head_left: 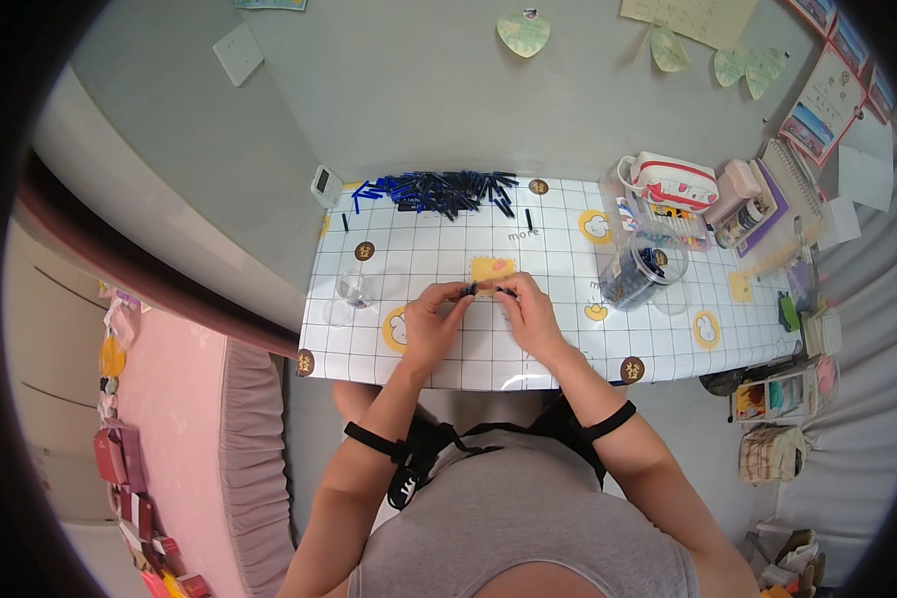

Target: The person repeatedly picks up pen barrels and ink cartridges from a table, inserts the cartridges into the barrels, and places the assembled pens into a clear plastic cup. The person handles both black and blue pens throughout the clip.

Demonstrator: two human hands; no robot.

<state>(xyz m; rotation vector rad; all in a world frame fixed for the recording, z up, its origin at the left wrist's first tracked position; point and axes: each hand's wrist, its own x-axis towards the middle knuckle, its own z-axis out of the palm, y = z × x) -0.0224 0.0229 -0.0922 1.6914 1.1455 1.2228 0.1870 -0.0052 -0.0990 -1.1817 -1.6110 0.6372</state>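
Over the middle of the table, my left hand (443, 317) is closed on a small dark blue tube, which shows at its fingertips. Close beside it, my right hand (530, 313) pinches another small dark tube. The fingertips of both hands nearly meet, and finer detail of the two pieces is too small to make out. A heap of dark blue tubes (439, 192) lies along the back of the table. To the right of my right hand is a large clear jar (623, 269) with dark blue pieces inside. At left sits a small clear cup (353, 289).
The table (369, 344) has a white grid cover with cartoon prints. A single tube (528, 219) lies right of the heap. A small white digital device (323, 186) stands at the back left corner. A white and red pouch (673, 182) and notebooks (787, 204) fill the right back.
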